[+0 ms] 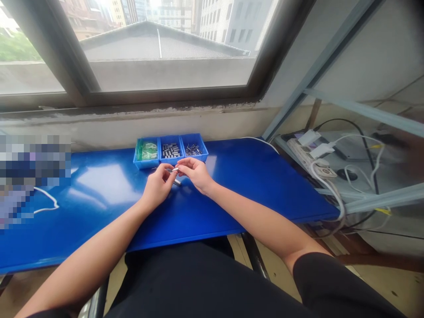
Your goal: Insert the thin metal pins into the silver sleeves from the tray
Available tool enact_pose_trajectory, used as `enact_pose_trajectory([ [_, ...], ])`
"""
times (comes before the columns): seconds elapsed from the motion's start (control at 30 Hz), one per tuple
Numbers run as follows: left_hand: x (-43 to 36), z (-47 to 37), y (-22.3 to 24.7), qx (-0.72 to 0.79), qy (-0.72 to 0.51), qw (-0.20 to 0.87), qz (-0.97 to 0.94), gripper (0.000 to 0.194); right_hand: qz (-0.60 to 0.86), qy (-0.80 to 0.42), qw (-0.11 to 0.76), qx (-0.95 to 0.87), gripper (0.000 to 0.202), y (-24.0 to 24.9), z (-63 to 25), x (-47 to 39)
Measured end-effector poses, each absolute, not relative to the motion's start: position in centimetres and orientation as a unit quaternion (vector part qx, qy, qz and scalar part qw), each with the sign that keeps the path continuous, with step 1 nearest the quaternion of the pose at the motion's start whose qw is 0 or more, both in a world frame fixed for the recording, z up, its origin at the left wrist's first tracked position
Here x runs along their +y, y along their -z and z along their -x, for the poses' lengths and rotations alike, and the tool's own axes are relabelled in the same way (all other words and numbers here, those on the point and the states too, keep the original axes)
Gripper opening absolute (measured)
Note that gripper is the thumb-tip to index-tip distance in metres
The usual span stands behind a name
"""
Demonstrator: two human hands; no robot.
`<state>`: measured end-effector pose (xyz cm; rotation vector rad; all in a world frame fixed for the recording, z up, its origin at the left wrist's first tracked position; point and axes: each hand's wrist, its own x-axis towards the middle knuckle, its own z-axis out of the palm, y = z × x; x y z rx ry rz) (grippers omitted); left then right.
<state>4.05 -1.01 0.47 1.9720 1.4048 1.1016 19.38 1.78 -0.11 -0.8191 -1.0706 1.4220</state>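
Observation:
Both hands meet over the blue table, just in front of three joined blue bins. Between the fingertips is a small whitish metallic piece [175, 169]. My left hand [159, 184] pinches it from the left, and my right hand [196, 175] pinches its right end. Just below the fingers lies a dark, shiny rod-like part [177, 182], partly hidden by my left hand. The left bin [142, 165] holds green and clear plastic packaging. Short metal cylinders [171, 151] fill the middle bin, and thin dark metal pieces [193, 149] lie in the right one.
The blue table [205, 216] runs below a window. At the right, a metal frame [371, 110] surrounds a shelf with a power strip [326, 170], plugs and cables. A white cable [49, 207] lies at the left beside a pixelated area.

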Motion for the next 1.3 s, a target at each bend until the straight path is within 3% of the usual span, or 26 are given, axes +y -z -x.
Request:
enact_pose_trajectory([
  [0.5, -1.01, -3.83, -0.85, 0.539, -0.393, 0.207, -0.716, 0.036, 0.331, -0.599, 0.507, -0.524, 0.033, 0.09, -19.35, 1.41],
  [0.97, -1.03, -4.04, -0.47, 0.489, -0.421, 0.263, -0.718, 0.030, 0.360, -0.556, 0.508, -0.550, 0.036, -0.27, -19.76, 1.55],
  [1.3, -1.01, -3.99, -0.41, 0.514, -0.403, 0.227, -0.722, 0.030, 0.372, -0.559, 0.498, -0.548, 0.037, -0.40, -19.52, 1.15],
])
